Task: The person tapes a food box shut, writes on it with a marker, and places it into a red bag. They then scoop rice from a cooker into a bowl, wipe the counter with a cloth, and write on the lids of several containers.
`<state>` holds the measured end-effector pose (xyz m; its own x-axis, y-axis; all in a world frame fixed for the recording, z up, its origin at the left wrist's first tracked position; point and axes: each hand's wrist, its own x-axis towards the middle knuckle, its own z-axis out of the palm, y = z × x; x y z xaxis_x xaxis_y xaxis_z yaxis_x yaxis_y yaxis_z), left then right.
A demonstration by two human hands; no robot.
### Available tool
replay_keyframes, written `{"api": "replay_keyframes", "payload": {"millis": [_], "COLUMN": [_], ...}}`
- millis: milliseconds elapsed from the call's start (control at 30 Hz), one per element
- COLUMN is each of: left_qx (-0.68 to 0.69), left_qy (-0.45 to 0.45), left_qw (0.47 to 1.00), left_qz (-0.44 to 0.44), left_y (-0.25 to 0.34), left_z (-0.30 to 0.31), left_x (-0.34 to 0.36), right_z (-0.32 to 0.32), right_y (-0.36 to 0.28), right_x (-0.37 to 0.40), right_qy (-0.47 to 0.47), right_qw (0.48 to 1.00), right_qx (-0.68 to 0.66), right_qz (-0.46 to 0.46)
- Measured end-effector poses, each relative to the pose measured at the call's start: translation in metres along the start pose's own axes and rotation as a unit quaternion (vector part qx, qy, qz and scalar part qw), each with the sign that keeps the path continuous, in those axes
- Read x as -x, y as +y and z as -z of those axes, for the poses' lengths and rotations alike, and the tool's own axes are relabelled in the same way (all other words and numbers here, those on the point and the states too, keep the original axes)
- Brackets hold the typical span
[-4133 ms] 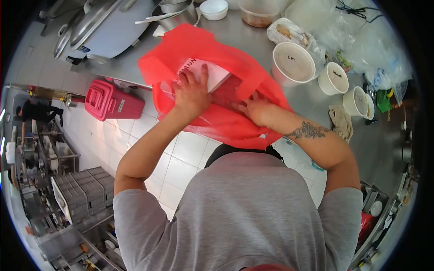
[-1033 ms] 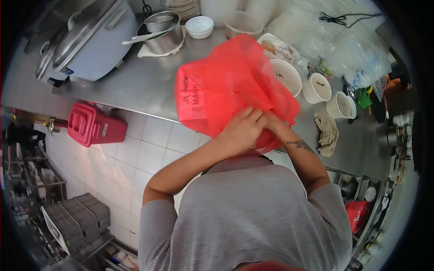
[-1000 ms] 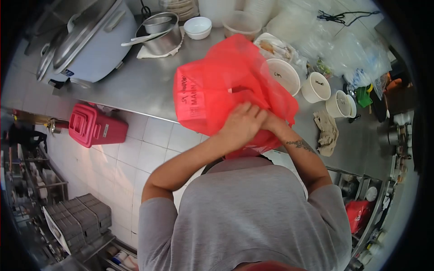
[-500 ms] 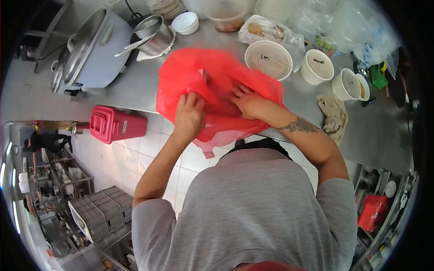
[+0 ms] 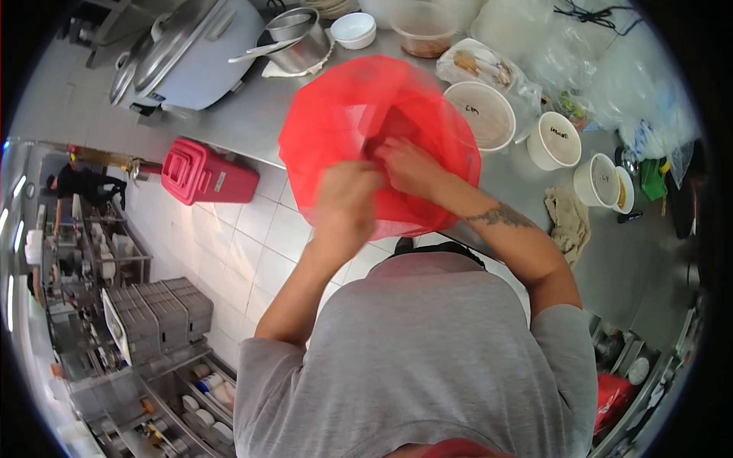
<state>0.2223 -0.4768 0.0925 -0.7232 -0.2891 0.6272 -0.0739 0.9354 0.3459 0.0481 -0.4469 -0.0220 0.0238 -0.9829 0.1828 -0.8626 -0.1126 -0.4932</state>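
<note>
Far L, lg. cooker (image 5: pixel 202 57) sitting on counter (image 5: pixel 237 126), pink bin (image 5: pixel 221 183) standing below. Mid, red bag (image 5: pixel 317 114) gaping open at counter's front edge, L hand (image 5: pixel 347 202) blurring over its near L side, grip can't tell; R hand (image 5: pixel 410 164) reaching into mouth, fingers partly bent, hold unclear. R of bag, marked tubs (image 5: pixel 554 140) standing nr. crumpled cloth (image 5: pixel 567 225).

The bare left hand (image 5: pixel 347 204) is blurred (whether it grips the thin red bag (image 5: pixel 317 114), I cannot tell). A pale, flat-sided thing (image 5: pixel 369 122) inside is smeared; the top edge crops the big whitish cooker (image 5: pixel 206 69).
</note>
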Motion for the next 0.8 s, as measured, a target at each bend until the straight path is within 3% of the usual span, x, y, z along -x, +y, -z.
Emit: {"api": "replay_keyframes", "payload": {"millis": [67,100,200,233,333,433,533,567,667,700,767,800], "left_qx": [-0.065,-0.112,-0.191,-0.204,-0.242,-0.075,0.113,0.168,0.078,0.016,-0.099,-0.114], "left_qy": [-0.128,-0.179,-0.258,-0.276,-0.291,-0.204,-0.135,-0.113,-0.048,-0.029,-0.171,-0.284], "left_qw": [0.989,0.974,0.931,0.919,0.889,0.957,0.976,0.974,0.995,0.999,0.979,0.952], "left_qz": [0.044,0.086,0.171,0.195,0.256,0.193,0.128,0.106,0.036,0.015,0.046,-0.002], "left_y": [-0.018,-0.035,-0.052,-0.054,-0.053,-0.039,-0.006,0.003,-0.005,-0.019,-0.05,-0.077], "left_z": [-0.028,-0.04,-0.038,-0.033,-0.026,-0.027,-0.03,-0.037,-0.092,-0.121,-0.17,-0.202], "left_x": [0.003,0.012,0.031,0.035,0.029,0.0,-0.052,-0.068,-0.113,-0.124,-0.139,-0.142], "right_z": [-0.006,0.006,-0.061,-0.058,0.005,0.027,0.052,0.065,0.072,0.074,0.077,0.076], "right_y": [0.013,-0.001,0.031,0.021,-0.038,-0.061,-0.065,-0.07,-0.061,-0.059,-0.055,-0.053], "right_x": [-0.019,-0.026,-0.014,-0.013,0.0,0.021,0.047,0.053,0.083,0.088,0.099,0.104], "right_qy": [0.024,-0.088,0.099,0.051,-0.216,-0.225,-0.162,-0.173,0.052,0.087,0.161,0.187], "right_qw": [0.994,0.995,0.983,0.991,0.97,0.966,0.978,0.983,0.984,0.983,0.972,0.971], "right_qx": [-0.094,-0.01,0.147,0.074,0.057,0.113,0.13,0.064,0.165,0.16,0.15,0.084], "right_qz": [0.045,-0.044,-0.048,-0.102,-0.095,-0.06,0.015,-0.003,0.04,-0.001,-0.088,-0.126]}}
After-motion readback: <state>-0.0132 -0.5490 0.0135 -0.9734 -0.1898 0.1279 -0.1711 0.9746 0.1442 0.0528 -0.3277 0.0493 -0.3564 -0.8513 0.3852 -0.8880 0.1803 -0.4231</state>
